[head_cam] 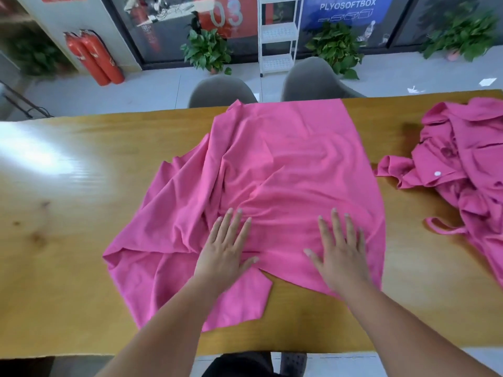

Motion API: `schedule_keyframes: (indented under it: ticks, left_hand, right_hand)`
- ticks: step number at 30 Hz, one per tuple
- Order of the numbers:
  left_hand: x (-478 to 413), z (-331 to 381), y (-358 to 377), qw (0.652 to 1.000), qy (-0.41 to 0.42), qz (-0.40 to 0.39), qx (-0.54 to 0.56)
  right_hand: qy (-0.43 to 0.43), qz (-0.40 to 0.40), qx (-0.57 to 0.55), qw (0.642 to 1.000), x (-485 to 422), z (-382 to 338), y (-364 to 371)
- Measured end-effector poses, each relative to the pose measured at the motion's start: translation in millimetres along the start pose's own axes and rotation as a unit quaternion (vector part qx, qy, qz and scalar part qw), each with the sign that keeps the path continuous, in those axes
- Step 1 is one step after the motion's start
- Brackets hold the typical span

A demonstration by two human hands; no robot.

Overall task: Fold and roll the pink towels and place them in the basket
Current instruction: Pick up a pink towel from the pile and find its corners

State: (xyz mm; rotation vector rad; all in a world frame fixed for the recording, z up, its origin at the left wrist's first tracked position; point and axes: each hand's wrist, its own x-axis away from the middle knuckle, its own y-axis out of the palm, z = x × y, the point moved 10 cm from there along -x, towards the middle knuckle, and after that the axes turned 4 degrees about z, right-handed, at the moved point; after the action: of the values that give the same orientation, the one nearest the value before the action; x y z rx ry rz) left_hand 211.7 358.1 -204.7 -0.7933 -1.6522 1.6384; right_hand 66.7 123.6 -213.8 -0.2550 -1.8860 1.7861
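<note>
A large pink towel [285, 159] lies spread and wrinkled across the middle of the wooden table [68, 213], its far edge reaching the table's back edge. My left hand [226, 248] rests flat on its near part with fingers straight and spread. My right hand [343, 251] presses flat on the towel a little to the right, fingers also spread. A rumpled heap of more pink cloth [468, 164] lies at the right end of the table. No basket is in view.
Two grey chairs [313, 80] stand behind the table's far edge. Beyond them are a white shelf rack [277, 36], potted plants [206, 50] and red fire extinguishers [95, 58] on the floor. Bare wood shows on the table's left side.
</note>
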Motion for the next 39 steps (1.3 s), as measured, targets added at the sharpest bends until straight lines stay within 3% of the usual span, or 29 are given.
schedule_keyframes:
  ticks: [2,6,12,17,20,22,26,30,35,39]
  left_hand:
    - [31.3,22.2,14.9,1.000,-0.019,-0.012,0.003]
    - [86.2,8.5,29.4,0.995,-0.098,-0.023,0.005]
    - [125.6,-42.1,22.4,0.995,-0.025,-0.078,-0.062]
    - [151.3,-117.5,18.7,0.980,-0.147,-0.118,-0.063]
    - [138.6,-95.4,-8.5,0.977,-0.174,-0.099,-0.074]
    - [117.2,-46.1,-27.3,0.987,-0.144,-0.058,-0.049]
    - [84.8,15.8,-17.6,0.989,-0.135,-0.060,0.018]
    - [84.3,-6.2,5.3,0.978,-0.181,-0.101,0.016]
    - [94.1,-50.9,-0.3,0.982,-0.176,-0.060,-0.045]
    - [87.9,-69.3,-13.4,0.985,-0.169,0.005,-0.021]
  right_hand:
    - [-0.041,-0.013,-0.011,0.999,25.6,-24.0,15.1]
    - [-0.026,-0.025,0.004,0.999,50.2,2.0,37.2]
    - [-0.020,-0.039,0.021,0.999,39.2,64.5,33.1]
    - [0.008,-0.079,0.033,0.996,45.7,89.8,29.2]
    - [-0.007,-0.047,0.020,0.999,52.3,55.6,10.7]
    - [-0.072,-0.020,0.006,0.997,59.6,6.8,0.3]
    - [-0.164,-0.074,-0.006,0.984,75.4,-71.8,15.6]
    - [-0.156,-0.082,0.014,0.984,77.8,-67.4,26.0]
    - [-0.108,-0.058,0.020,0.992,65.1,-48.6,10.7]
    - [-0.088,-0.035,0.116,0.989,52.9,-76.2,-13.0]
